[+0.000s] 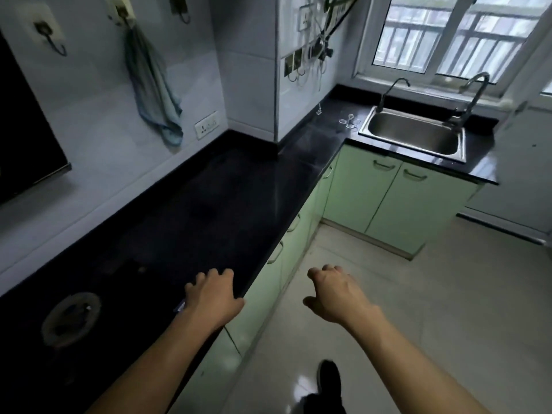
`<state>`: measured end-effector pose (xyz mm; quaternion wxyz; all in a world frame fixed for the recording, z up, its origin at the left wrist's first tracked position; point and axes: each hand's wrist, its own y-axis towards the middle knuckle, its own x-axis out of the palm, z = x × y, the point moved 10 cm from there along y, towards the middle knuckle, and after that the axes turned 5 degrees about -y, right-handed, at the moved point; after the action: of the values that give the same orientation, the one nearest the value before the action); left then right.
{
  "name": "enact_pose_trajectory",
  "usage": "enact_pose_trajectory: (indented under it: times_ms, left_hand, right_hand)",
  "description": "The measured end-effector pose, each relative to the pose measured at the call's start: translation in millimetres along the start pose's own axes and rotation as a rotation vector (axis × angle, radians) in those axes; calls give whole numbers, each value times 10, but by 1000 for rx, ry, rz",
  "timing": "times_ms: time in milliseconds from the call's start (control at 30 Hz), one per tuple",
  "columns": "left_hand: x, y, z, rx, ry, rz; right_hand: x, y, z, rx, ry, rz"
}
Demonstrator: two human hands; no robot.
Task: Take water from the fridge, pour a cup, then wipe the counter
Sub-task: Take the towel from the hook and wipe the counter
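- A view from the head, looking down along an L-shaped kitchen counter (pixel 209 204) with a glossy black top. It runs along the left wall and turns right under a window (pixel 448 34).
- The left hand (pixel 213 297) is at the counter's front edge, palm down, with its fingers loosely curled. It holds nothing. Whether it touches the surface cannot be told.
- The right hand (pixel 334 294) is beside it, off the counter and over the pale tiled floor (pixel 418 294). Its palm is down, its fingers are loosely curled, and it is also empty.
- A blue-green cloth (pixel 152 85) hangs from a wall hook above the counter, well beyond both hands and up to the left.
- A wall socket (pixel 206 125) sits just to the right of the cloth's lower end.
- A round grey ring (pixel 70 318) lies on the counter near the left forearm, to its left.
- A steel sink (pixel 418 135) is set in the far run of the counter, under the window and well away from the hands. Two curved taps stand behind it, a thin one (pixel 394 91) and a thicker one (pixel 475 88).
- A small clear object (pixel 348 121) lies on the counter just left of the sink, too blurred to identify.
- Pale green cabinet doors (pixel 388 198) line the space below the counter.
- A dark shoe (pixel 328 377) shows on the floor between the forearms.
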<state>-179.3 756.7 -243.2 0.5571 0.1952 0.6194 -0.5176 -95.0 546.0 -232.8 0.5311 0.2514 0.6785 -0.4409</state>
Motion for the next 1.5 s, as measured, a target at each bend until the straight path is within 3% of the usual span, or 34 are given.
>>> enact_pose_trajectory:
  times_ms: [367,600,1033,1267,1333,1500]
  left_hand:
    - [-496,870,311,-355,-153,63]
    - [-697,1121,13,-536,-262,100]
    - [-1424,2144,-480,-627,-358,161]
    - [-1940,2435,-657,-833,-428,251]
    - [-2116,2486,-678,-889,-444,293]
    - [-2401,2494,-633,-987,-518,406]
  right_hand:
    - [-617,1841,279,-391,-143,-32]
    - [-862,2603,-242,-573,-162,-131]
    - [-1346,3836,-799,-666,-215,-214]
    - [-1956,4669,-1639,-892,-335,-147]
    - [-2303,4869,-1947,-970,-208,-69]
    - [-3813,5281,-2645,-1008,527,238]
